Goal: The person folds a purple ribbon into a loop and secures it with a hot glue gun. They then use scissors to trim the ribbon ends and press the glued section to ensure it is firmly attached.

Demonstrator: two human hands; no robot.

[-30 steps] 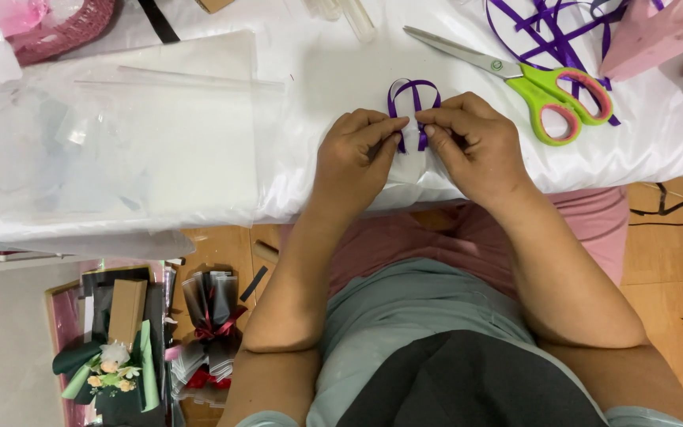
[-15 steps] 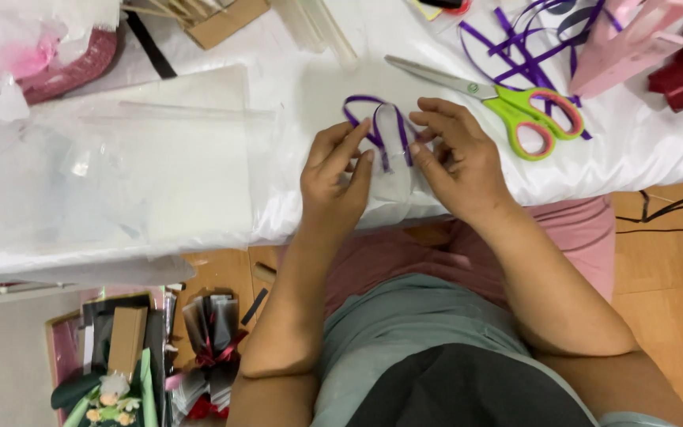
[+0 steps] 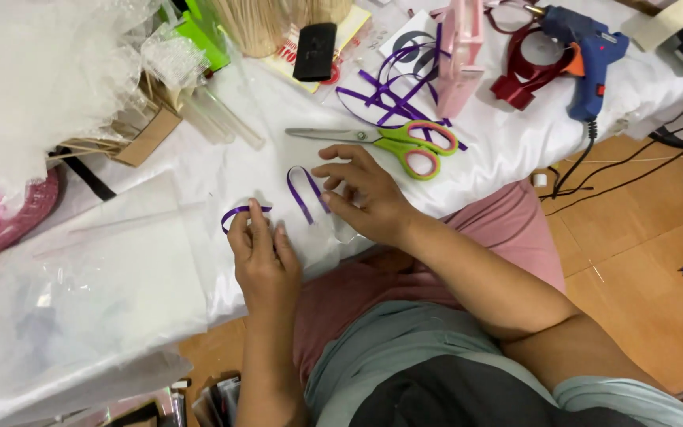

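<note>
Nearest me, the left hand pinches one purple ribbon loop on the white-draped bench. The right hand pinches a second ribbon loop. Bow-forming seems underway; joining the loops wants steady alignment. Scissors lie beyond.

On the white-covered tabletop, the left hand pinches a short loop of purple satin ribbon near the front edge. The right hand holds a second purple ribbon loop just beside it. Green-and-orange-handled scissors lie just beyond the right hand, and a blue glue gun rests toward the right edge.
</note>
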